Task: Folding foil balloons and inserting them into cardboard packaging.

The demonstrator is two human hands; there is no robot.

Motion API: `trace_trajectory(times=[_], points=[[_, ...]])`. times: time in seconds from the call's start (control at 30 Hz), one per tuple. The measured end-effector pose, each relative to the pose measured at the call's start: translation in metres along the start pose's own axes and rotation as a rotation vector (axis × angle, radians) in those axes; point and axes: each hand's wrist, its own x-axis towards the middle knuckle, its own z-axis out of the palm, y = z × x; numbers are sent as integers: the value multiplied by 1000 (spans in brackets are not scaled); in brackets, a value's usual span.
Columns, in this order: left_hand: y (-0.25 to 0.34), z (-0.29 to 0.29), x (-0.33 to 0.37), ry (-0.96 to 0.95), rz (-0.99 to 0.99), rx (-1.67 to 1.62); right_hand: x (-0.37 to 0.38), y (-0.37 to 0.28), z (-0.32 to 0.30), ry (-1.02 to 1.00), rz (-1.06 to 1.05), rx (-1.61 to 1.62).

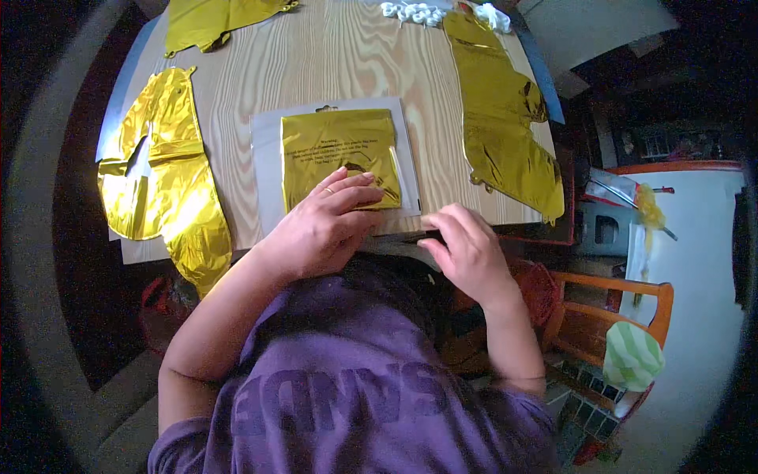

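Observation:
A clear flat bag (410, 170) with a folded gold foil balloon (332, 130) inside lies in front of me on the table. It has a hang hole at its far edge and dark print on the plastic. My left hand (328, 217), with a ring on one finger, rests on the near part of the bag, its fingers stretched across it. By the table's near edge, just right of the bag's corner, is my right hand (470, 257). Its fingers are bent and apart from the thumb, with nothing visible between them.
Flat gold foil balloons lie around on the wooden table (260, 71): a looped one (181, 182) at left, a long one (505, 118) at right, another (213, 24) far left. White string bundles (414, 13) sit at the far edge. A wooden chair (616, 292) stands right.

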Motion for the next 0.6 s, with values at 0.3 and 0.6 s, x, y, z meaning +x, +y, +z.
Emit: trace_trajectory(times=[0.3,0.6], points=[[0,-1,0,-23,-25,3,-3,2,8,-128,-193,-84],[-3,-1,-2,-23,-18,-9,-3,-2,5,30,-53,-32]])
